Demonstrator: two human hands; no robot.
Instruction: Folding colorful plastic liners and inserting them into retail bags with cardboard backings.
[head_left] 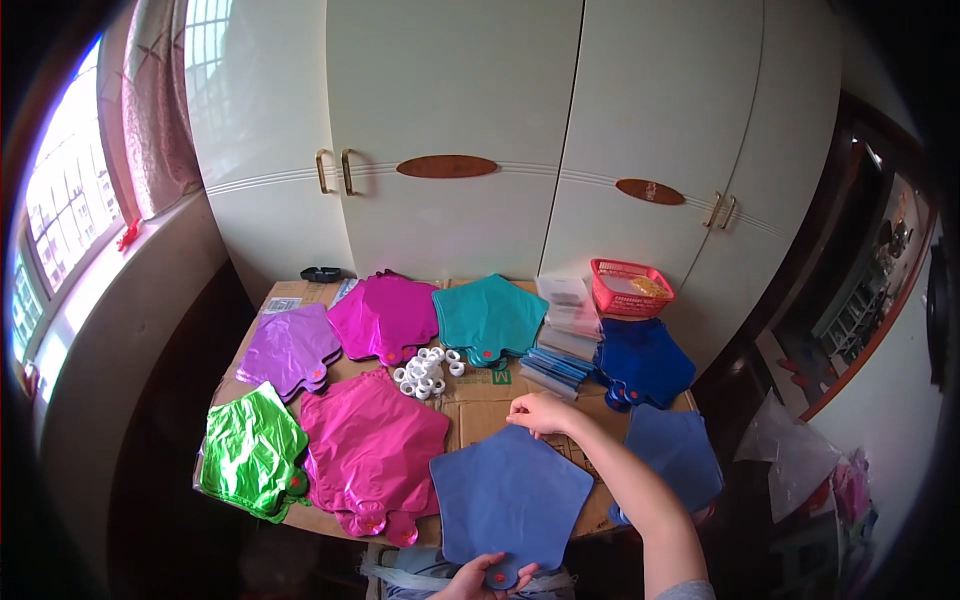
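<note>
A flat blue pentagon-like foil balloon [510,495] lies at the front middle, its rounded tab with a red dot pointing toward me. My left hand [478,580] grips that tab at the lower edge, thumb on top and fingers beneath. At the balloon's far corner is my right hand [540,413], its fingers closed together on the tip. Just right of my right forearm lies a second blue balloon stack [672,455], partly hanging over the edge. A pink balloon stack [375,450] lies left of the blue one.
Cardboard [470,400] covers the table. Around it lie green [250,450], purple [290,348], magenta [385,315], teal [490,315] and dark blue [650,360] balloon stacks, several white rings [425,375], plastic packets [568,325] and a red basket [610,300]. White cabinets [450,90] stand behind.
</note>
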